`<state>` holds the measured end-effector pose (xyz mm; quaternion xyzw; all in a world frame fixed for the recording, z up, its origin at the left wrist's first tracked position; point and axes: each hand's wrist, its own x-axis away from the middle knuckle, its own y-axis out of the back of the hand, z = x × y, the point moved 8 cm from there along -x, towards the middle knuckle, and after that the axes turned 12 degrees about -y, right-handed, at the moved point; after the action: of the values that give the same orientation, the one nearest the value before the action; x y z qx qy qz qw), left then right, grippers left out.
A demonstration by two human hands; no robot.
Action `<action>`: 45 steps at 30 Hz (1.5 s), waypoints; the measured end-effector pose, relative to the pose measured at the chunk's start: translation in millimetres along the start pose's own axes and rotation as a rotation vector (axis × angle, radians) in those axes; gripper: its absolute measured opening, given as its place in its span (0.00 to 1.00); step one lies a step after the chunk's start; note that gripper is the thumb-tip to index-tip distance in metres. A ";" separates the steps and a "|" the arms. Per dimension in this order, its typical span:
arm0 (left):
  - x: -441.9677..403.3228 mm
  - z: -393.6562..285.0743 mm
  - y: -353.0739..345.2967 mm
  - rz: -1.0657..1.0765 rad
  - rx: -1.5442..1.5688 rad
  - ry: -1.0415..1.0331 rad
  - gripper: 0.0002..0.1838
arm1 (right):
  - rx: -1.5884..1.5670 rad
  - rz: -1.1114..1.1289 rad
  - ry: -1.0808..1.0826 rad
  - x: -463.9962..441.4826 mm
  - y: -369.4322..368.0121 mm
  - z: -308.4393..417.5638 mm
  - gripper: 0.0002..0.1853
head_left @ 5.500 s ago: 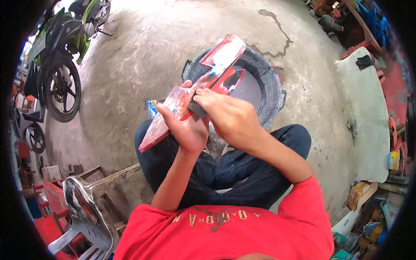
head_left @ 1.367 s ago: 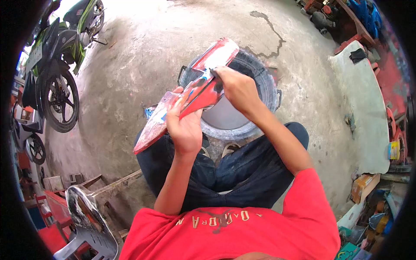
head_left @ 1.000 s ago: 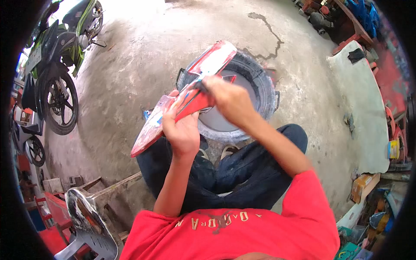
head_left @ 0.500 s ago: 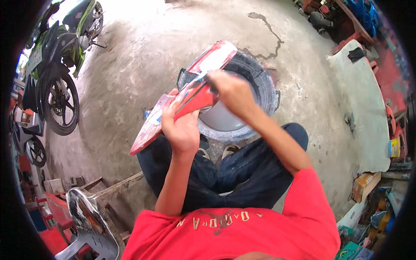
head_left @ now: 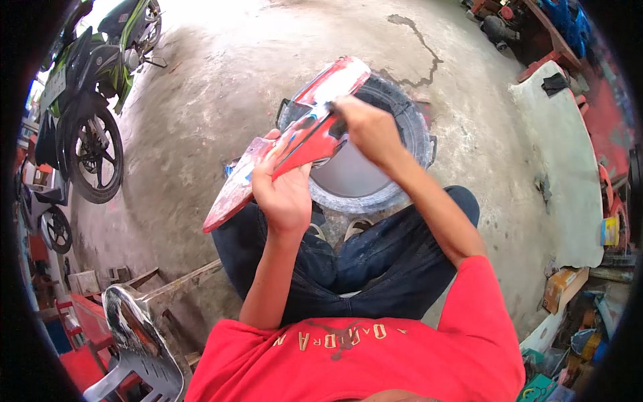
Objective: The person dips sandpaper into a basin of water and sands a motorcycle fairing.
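A long motorcycle body panel [head_left: 311, 151], red with scuffed white patches, lies slanted over a dark tub [head_left: 420, 144] of greyish water. My left hand [head_left: 284, 194] grips it from below near its lower half, thumb on the near face and fingers behind. Against the panel's upper middle, my right hand [head_left: 367, 127] is closed, with the fingers curled round a small dark piece [head_left: 338, 123] that looks like sandpaper. The fingers cover most of that piece. The panel's pointed end reaches down to the left, above my knee.
Parked motorcycles [head_left: 94, 141] stand on the left. A worn plastic chair [head_left: 147, 342] is at the lower left, beside a wooden frame. Along the right lie a pale board [head_left: 566, 174], a cardboard box [head_left: 566, 287] and assorted clutter. The floor is cracked concrete.
My right hand has shifted slightly up and to the right along the panel. The left hand keeps its grip, and the panel has barely moved.
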<state>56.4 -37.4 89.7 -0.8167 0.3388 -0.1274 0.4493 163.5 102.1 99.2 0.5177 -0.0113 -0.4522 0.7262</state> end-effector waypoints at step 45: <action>2.9 -1.4 -3.2 -0.006 -0.091 0.002 0.30 | -0.243 -0.131 0.190 10.0 19.9 44.2 0.22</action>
<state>59.2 -39.0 92.8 -0.8372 0.3424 -0.1137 0.4111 160.8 63.7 130.3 0.4663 0.1457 -0.4457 0.7502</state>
